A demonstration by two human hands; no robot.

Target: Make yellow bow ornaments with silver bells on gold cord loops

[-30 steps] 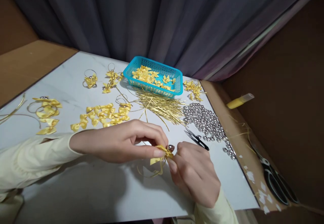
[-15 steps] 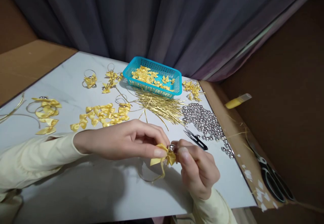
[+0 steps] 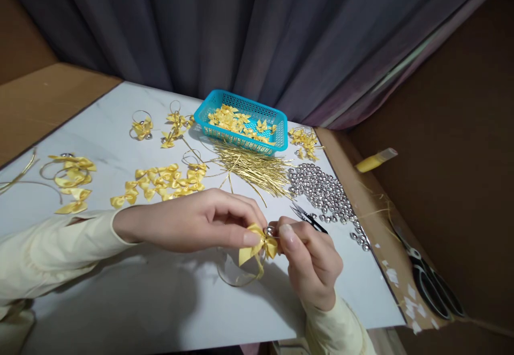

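Observation:
Between thumb and fingers, my left hand (image 3: 212,221) pinches a yellow ribbon bow (image 3: 251,253). A small silver bell or bead (image 3: 269,231) sits against the top of the bow. Closed at its right side, my right hand (image 3: 309,258) grips a thin gold cord that runs to the bow; the fingertips hide most of it. A loop of gold cord (image 3: 236,284) hangs below the bow, over the white tabletop (image 3: 140,301). Just beyond my right hand lie black thread snips (image 3: 311,218), partly covered by its fingers.
Loose yellow bows (image 3: 160,181) lie left of centre. A blue basket (image 3: 241,140) holds more bows, with gold cord pieces (image 3: 252,170) in front. Silver beads (image 3: 321,191) spread to the right. Scissors (image 3: 431,285) and a yellow tube (image 3: 375,160) rest near the right cardboard wall.
My right hand has shifted slightly left, closer to my left hand, and covers more of the snips. The cord loop under the bow has swung a little. Both hands keep their hold.

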